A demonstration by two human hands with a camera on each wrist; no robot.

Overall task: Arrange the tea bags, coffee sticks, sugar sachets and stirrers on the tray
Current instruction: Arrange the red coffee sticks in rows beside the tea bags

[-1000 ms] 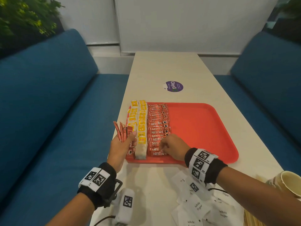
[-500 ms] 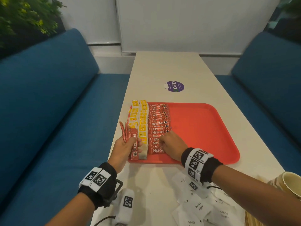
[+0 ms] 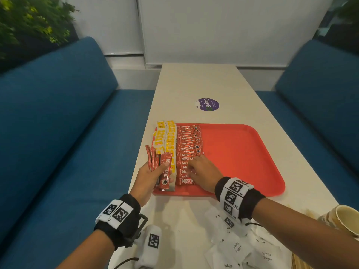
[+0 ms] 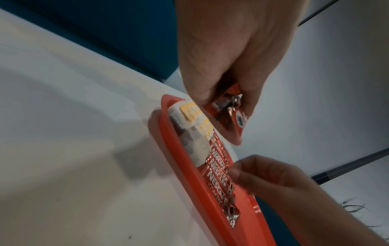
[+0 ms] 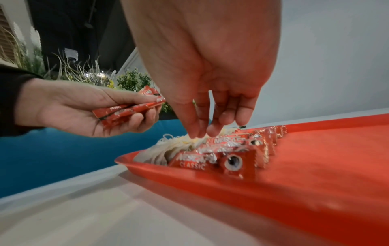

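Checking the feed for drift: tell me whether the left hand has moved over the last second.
Yes. The left hand, holding coffee sticks, has shifted right, from outside the tray's left rim to over the tea bags.

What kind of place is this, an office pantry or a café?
Probably a café or office break area, which one I cannot tell: blue upholstered benches face each other across a long pale table, with a red serving tray and green plants behind.
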